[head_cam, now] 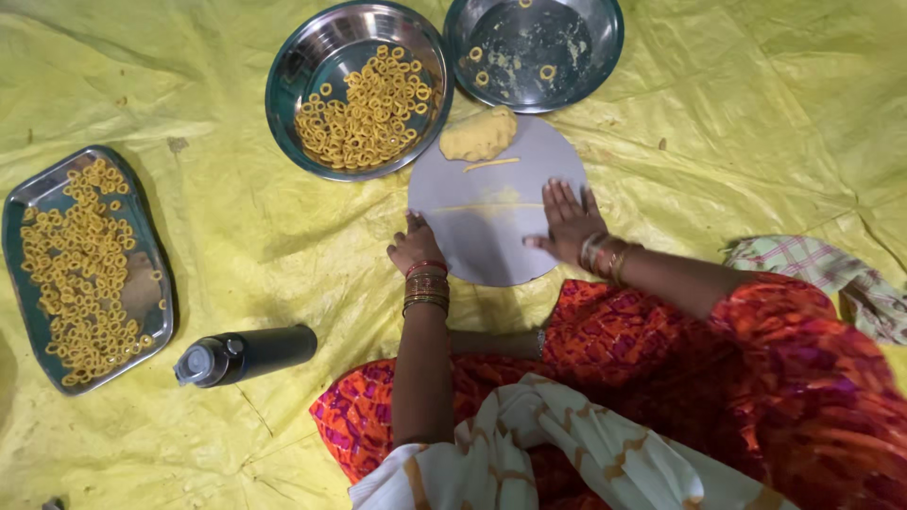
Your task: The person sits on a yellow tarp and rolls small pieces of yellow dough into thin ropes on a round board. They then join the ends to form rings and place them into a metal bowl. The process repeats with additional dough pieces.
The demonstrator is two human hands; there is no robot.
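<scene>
While the right hand point(569, 219) is lying flat with fingers spread on the round grey board point(487, 203), it is pressing on a thin dough rope point(487, 207) that is stretching away from its fingertips toward the left hand point(414, 247). That left hand is sitting at the board's near edge with fingers curled; I cannot tell whether it is pinching the rope's end. Just beyond the right hand's fingertips a shorter dough strip point(490, 164) is lying, and past that the dough lump point(479, 134) is resting on the far rim. The risk I am seeing: uneven pressure from the spread palm could be thinning the rope until it snaps, or pushing it off the board onto the yellow sheet point(236, 227). The lump is also perching right at the rim, so a nudge could be tipping it off. Further from the left hand, the steel bowl of rings point(357, 90) and the steel tray point(85, 269) are sitting well apart, so crushing them looks unlikely.
</scene>
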